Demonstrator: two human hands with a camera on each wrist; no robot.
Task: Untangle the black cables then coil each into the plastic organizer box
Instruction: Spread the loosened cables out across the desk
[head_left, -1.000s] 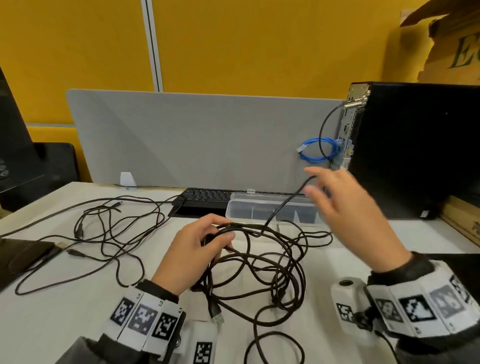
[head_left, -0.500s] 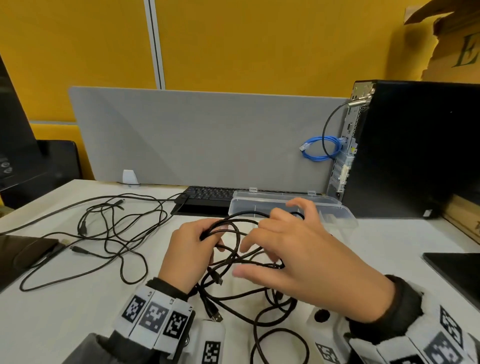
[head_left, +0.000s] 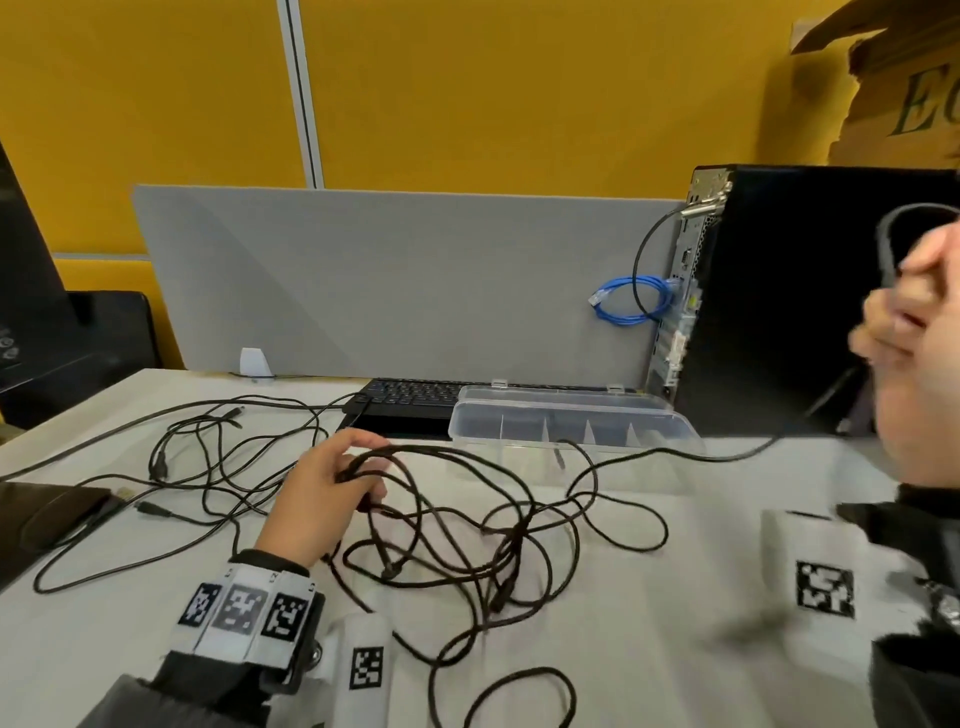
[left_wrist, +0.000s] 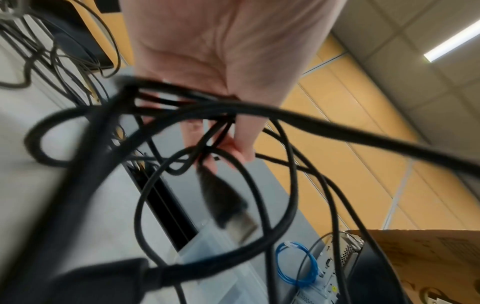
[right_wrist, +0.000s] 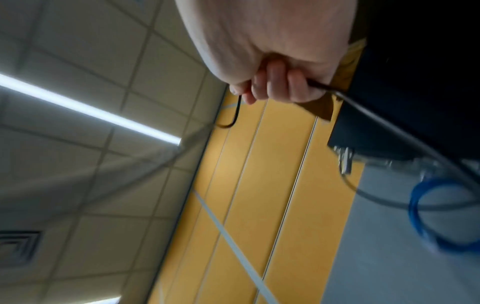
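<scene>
Black cables (head_left: 467, 525) lie tangled near organizer box (head_left: 571, 421); left hand (head_left: 322, 493) grips several strands, raised right hand (head_left: 914, 332) clenches one.

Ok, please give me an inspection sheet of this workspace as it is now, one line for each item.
Surface: white table.
Job's things: tangled black cables; clear organizer box, open, compartments look empty.
Clutter: thinner cables at left; keyboard.
Hands: left hand grips the tangle; right hand holds one strand raised.
Cables: blue cable at computer tower.
Surroundings: grey divider, yellow wall.
</scene>
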